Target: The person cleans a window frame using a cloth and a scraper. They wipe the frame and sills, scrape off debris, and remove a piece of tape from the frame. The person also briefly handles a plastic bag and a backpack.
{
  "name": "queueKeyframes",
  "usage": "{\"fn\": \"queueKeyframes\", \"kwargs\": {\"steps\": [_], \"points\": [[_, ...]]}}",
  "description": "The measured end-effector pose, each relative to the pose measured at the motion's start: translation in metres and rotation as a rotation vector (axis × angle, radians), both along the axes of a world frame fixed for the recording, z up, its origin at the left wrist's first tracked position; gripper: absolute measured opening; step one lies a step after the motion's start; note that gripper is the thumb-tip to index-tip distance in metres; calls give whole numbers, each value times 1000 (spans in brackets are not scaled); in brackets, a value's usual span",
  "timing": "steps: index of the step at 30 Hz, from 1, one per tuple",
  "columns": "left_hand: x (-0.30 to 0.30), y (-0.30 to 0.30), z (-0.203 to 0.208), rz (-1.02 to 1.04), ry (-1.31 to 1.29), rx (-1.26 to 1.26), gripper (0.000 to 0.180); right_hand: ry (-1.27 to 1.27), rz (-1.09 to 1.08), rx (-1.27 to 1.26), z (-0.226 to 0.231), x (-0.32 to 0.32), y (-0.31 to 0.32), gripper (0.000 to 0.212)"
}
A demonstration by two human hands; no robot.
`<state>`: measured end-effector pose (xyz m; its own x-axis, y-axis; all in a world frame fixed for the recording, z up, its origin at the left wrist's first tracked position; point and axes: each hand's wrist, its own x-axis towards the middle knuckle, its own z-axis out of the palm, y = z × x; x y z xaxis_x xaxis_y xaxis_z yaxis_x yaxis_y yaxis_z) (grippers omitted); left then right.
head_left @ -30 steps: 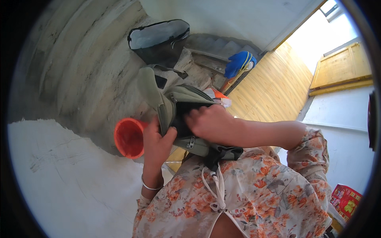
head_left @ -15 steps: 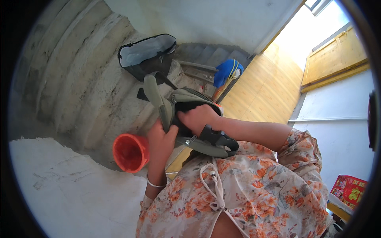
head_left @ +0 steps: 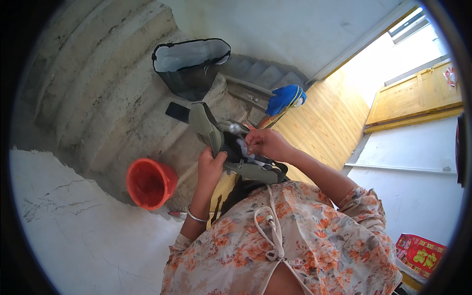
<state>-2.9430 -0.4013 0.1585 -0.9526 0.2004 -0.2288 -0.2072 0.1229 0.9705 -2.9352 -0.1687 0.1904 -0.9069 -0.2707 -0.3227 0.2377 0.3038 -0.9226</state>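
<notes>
An olive-green zippered bag [head_left: 253, 171] gapes in front of my waist, its dark inside showing. My left hand [head_left: 210, 166] grips the rim of its raised flap, thumb pressed on the near side. Over the opening, my right hand [head_left: 267, 144] is closed, with fingertips pinched on a crumpled whitish thing [head_left: 244, 146] that reaches down into the bag. I cannot make out its kind. A shiny, rounded, pale piece [head_left: 236, 129] shows just beside my right fingers. The lower part of whatever is inside stays hidden.
A red bucket [head_left: 150, 184] stands left on the concrete steps [head_left: 115, 96]. Beyond the bag are a dark open-topped bag with a pale lining [head_left: 189, 73] and a flat black rectangular thing [head_left: 178, 112]. A blue cloth bundle [head_left: 285, 99] sits beside the wood-patterned floor [head_left: 327, 123].
My right hand has come up out of the bag, and a whitish thing now shows at its fingertips. My left hand still grips the flap. The view has shifted slightly.
</notes>
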Motion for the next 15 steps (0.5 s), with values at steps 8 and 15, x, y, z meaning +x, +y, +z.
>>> {"fn": "queueKeyframes", "kwargs": {"steps": [8, 15], "points": [[0, 9, -5, 52, -116, -120, 27, 56, -65, -380, 6, -2, 18, 8], [14, 9, -63, 235, -256, -55, 25, 53, -126, -536, -11, -7, 45, 5]]}}
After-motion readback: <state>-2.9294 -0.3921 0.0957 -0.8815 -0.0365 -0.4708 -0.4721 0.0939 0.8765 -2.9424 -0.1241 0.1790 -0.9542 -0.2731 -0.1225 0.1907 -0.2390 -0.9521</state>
